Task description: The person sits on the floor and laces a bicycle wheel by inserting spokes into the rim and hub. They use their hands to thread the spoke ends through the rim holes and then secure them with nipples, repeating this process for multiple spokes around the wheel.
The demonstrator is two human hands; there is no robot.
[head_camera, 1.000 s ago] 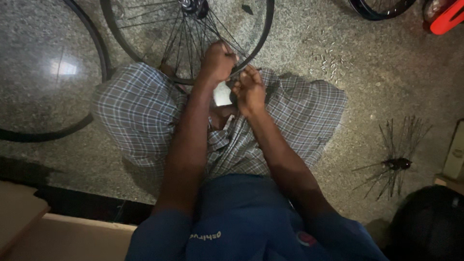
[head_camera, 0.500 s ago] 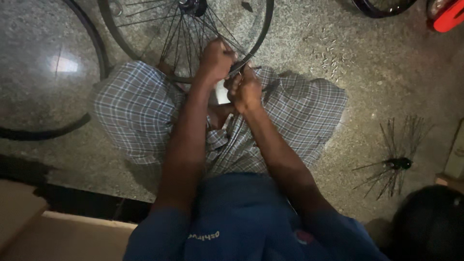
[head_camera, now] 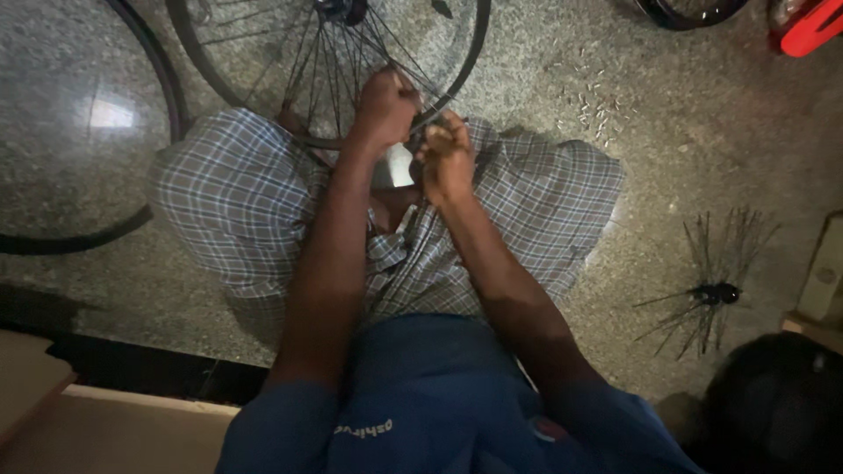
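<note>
A spoked bicycle wheel (head_camera: 263, 105) stands in front of me, its dark rim resting between my knees on my checked cloth. My left hand (head_camera: 385, 107) is closed around the rim and spokes at the wheel's lower edge. Beside it, my right hand (head_camera: 446, 160) is pinched on a spoke end at the rim; whether it holds a small tool is hidden by the fingers. The hub (head_camera: 341, 9) sits at the top edge of the view.
A second rim (head_camera: 167, 105) curves at the left on the speckled floor. Small metal nipples (head_camera: 597, 105) lie scattered at the upper right. A hub with loose spokes (head_camera: 716, 291) lies at the right, a dark round object (head_camera: 777, 404) below it, a red thing (head_camera: 812, 26) in the top corner.
Both hands have stayed on the lower rim, shifting slightly; my right hand has turned a little at the spoke end. The wheel is in about the same place.
</note>
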